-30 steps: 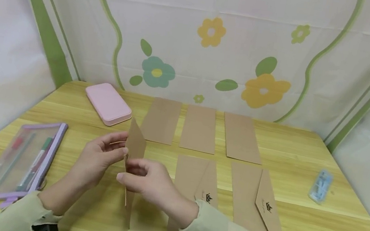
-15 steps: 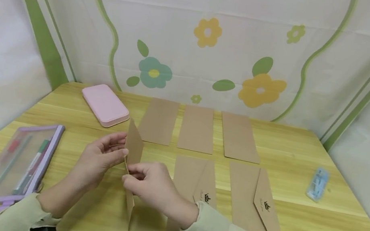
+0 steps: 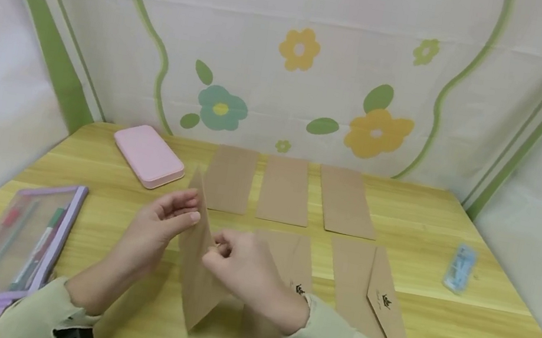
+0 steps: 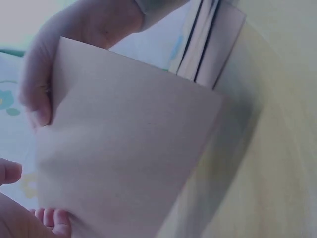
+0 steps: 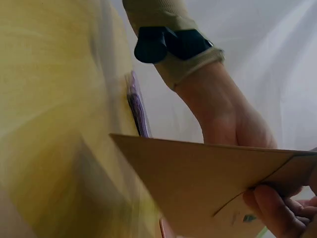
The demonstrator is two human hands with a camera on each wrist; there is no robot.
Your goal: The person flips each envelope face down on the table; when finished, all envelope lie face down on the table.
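Note:
In the head view a brown paper envelope [image 3: 195,282] stands on edge above the table, angled between both hands. My left hand [image 3: 146,241] holds its upper left edge between thumb and fingers. On the other side, my right hand [image 3: 250,273] pinches an edge of the envelope. The right wrist view shows the right fingers [image 5: 275,210] at the flap line, close to a small printed mark [image 5: 249,218]. A broad plain side of the envelope [image 4: 129,144] fills the left wrist view. Part of the right hand's grip is hidden behind its own knuckles.
Three plain envelopes [image 3: 286,189] lie in a row at the back. Two crown-printed ones [image 3: 349,278] lie nearer, partly under the right arm. At left are a pink case [image 3: 149,156] and a purple-edged pen pouch [image 3: 64,245]; a small blue clear box [image 3: 460,269] lies right.
The envelope has turned from nearly edge-on to showing a broad side. My right hand has moved slightly right while pinching it. The left hand keeps its hold, and the head view has shifted slightly.

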